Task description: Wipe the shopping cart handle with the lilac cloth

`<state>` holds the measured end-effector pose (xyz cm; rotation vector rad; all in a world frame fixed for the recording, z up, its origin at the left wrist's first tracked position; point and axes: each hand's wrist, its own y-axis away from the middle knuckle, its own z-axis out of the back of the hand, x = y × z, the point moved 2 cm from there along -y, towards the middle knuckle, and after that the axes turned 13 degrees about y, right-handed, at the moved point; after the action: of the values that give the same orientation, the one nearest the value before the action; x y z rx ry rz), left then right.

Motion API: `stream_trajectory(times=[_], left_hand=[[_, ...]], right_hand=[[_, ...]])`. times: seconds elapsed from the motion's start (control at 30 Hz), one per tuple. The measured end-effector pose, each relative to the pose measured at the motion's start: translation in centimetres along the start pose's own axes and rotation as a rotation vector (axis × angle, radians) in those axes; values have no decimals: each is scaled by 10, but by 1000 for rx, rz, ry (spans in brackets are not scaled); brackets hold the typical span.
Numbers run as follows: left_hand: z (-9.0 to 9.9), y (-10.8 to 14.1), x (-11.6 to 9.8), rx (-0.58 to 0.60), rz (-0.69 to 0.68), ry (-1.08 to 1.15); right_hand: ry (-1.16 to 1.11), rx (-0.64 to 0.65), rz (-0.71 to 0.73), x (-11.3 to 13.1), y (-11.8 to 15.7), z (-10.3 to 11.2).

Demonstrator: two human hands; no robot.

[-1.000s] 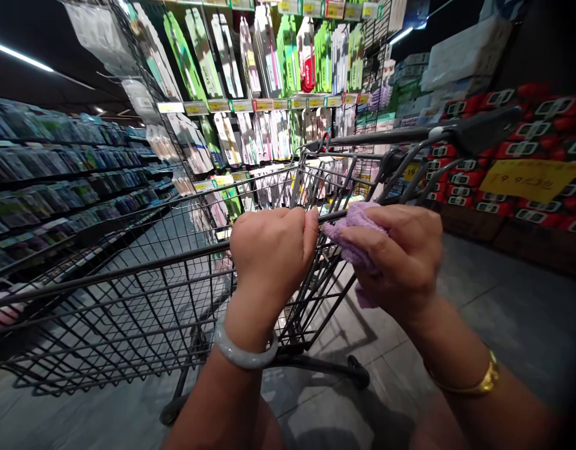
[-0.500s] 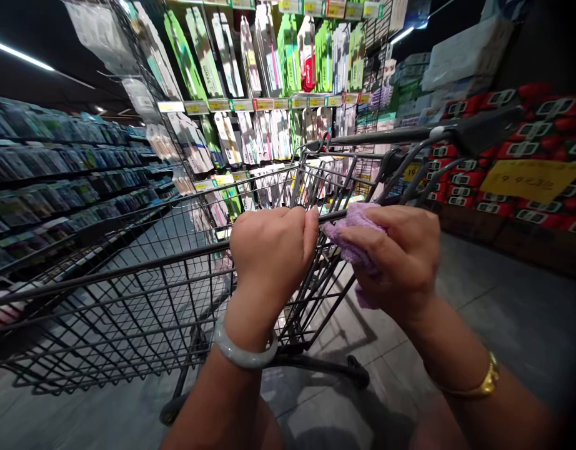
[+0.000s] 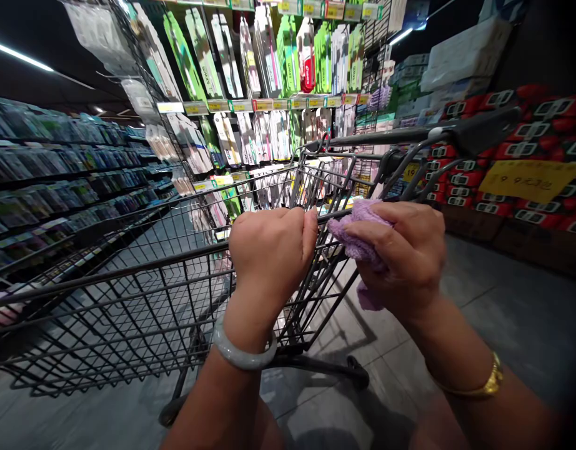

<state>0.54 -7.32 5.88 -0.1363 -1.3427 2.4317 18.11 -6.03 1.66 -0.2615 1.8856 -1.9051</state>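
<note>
Smooth grey bangle [image 3: 243, 358] left — gold bracelet [image 3: 493, 379] right.

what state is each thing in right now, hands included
left hand: closed on the cart's top rim
right hand: closed on the cloth
purple cloth: bunched up, at the rim
shopping cart: upright, on the floor
hanging packs: hung in rows
yellow sign: up, in front of red packs
ceiling light: lit

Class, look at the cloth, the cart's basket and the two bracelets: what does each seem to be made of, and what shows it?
Cloth: probably terry or microfibre; fuzzy, matte, soft folds.
Cart basket: likely metal wire, dark-coated; thin, straight bars with a dull sheen.
Pale bangle: smooth, glossy, faintly mottled; stone or glass, perhaps.
Yellow bracelet: gold-coloured metal, apparently; bright glints, solid or plated unclear.
</note>
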Motion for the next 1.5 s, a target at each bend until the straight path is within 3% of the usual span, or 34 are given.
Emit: stream_trajectory(times=[0.2, 0.47, 0.7, 0.93, 1.17, 1.33, 1.5], left_hand=[[1, 0, 0, -3, -3, 7], [1, 0, 0, 0, -4, 9], [0, 0, 0, 0, -1, -1], [0, 0, -1, 3, 5, 0], [2, 0, -1, -5, -9, 14], [2, 0, -1, 3, -3, 13], [2, 0, -2, -2, -2, 18]], right_hand=[[-34, -6, -102, -6, -2, 2], [-25, -11, -40, 0, -2, 0], [-40, -29, -153, -8, -6, 3], [-31, -27, -6, 7, 0, -2], [-51, -21, -134, -4, -4, 2], [-42, 0, -52, 7, -1, -1], [-40, -62, -32, 11, -2, -3]])
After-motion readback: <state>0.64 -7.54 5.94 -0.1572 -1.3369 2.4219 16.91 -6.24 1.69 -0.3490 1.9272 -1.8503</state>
